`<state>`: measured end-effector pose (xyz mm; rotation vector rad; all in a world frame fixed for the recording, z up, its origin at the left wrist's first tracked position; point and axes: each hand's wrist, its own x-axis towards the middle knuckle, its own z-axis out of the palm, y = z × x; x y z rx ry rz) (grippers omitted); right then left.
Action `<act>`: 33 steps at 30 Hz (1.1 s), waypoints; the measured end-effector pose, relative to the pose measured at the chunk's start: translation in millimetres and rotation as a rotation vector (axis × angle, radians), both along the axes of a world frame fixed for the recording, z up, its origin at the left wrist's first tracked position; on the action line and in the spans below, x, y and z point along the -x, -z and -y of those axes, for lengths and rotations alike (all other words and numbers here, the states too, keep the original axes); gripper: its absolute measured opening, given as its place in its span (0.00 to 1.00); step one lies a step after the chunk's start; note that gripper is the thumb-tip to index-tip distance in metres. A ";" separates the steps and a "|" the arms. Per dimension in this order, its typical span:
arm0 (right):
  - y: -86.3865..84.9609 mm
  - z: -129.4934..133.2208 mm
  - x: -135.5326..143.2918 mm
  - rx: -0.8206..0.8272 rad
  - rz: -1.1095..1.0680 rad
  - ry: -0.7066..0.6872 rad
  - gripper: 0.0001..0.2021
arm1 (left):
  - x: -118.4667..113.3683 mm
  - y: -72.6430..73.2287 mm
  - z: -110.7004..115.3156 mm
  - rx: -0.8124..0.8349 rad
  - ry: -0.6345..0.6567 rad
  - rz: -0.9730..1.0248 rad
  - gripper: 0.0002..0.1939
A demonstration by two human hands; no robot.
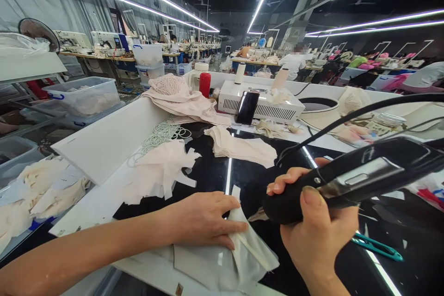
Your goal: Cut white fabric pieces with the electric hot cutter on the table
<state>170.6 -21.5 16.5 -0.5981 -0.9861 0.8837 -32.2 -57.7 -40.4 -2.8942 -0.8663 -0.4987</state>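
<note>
My left hand (211, 219) lies on a piece of cream fabric (253, 259) at the near edge of the black work surface (258, 189), fingers stretched out and pressing it down. A pale strip runs along that fabric. My right hand (315, 226) is wrapped round a black corded hand tool (354, 178) with a metal lever on its side. Its thin blade-like tip (258, 215) points left toward the fabric, close to my left fingertips. Beyond my hands lie a stack of cream fabric pieces (239, 145) and a pile of pale cut pieces (159, 171).
A teal-handled cutter (378, 246) lies at the right. Behind stand a white vented box (263, 101), a phone (247, 107), a red bottle (205, 84) and pale green cord (163, 135). The tool's black cable (347, 118) arches over the right side. A white panel (104, 148) borders the left.
</note>
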 end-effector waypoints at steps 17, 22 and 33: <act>0.8 -9.5 9.8 0.021 -0.020 -0.007 0.26 | -3.2 6.8 1.5 0.023 -0.041 0.046 0.23; -1.5 -9.7 10.2 0.022 0.007 -0.001 0.24 | -3.6 8.2 2.2 0.007 -0.049 0.068 0.24; 4.1 -19.2 15.8 -0.052 0.041 -0.033 0.23 | -2.6 7.8 2.4 0.037 -0.059 0.077 0.24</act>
